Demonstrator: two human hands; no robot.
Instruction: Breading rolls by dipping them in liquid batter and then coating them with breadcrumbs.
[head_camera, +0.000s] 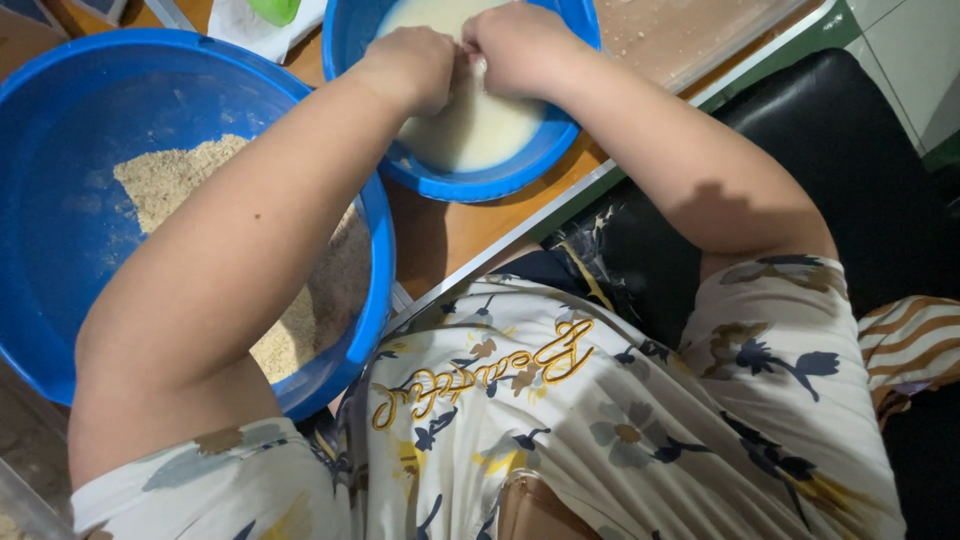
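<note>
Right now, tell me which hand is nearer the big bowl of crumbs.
Left. The left hand is over the smaller bowl of pale liquid, on the side facing the big bowl of crumbs. The right hand touches it on the far side, farther off.

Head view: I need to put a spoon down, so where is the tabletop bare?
A bare wooden strip lies between the crumb bowl and the batter bowl, by the table edge. Farther back is crowded: both hands, left and right, fill the batter bowl.
</note>
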